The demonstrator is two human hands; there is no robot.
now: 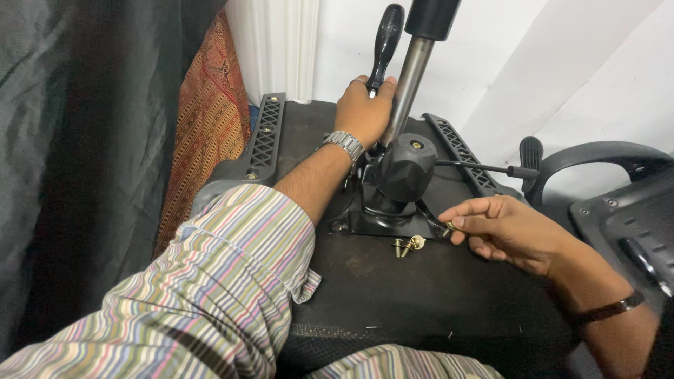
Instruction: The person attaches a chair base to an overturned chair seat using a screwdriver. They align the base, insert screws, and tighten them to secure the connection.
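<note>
Your left hand (363,109) rests at the base of the gas-lift column (409,81), fingers (385,85) curled around the shaft of a black-handled screwdriver (386,43) that stands nearly upright just beside the column. A metal watch (344,144) sits on that wrist; the striped sleeve (232,281) is pushed up the forearm.

Your right hand (507,231) hovers at the right front corner of the black tilt mechanism plate (365,223). Thumb and index finger are pressed together, pinching a small brass-coloured screw (449,225) right at the plate's edge; the remaining fingers are loosely curled beneath. A dark band (609,309) is on that wrist.

Two more brass-coloured screws (408,245) lie loose on the underside of the chair seat (421,295), just in front of the plate and near your right hand, touching or almost touching one another.

The mechanism carries a large black knob (407,168) at its front and a thin lever rod (484,168) running out to the right. The black ribbed brackets (267,133) flank the plate on the seat. A chair armrest (604,151) lies at right. A patterned red cloth (207,119) hangs at left.
</note>
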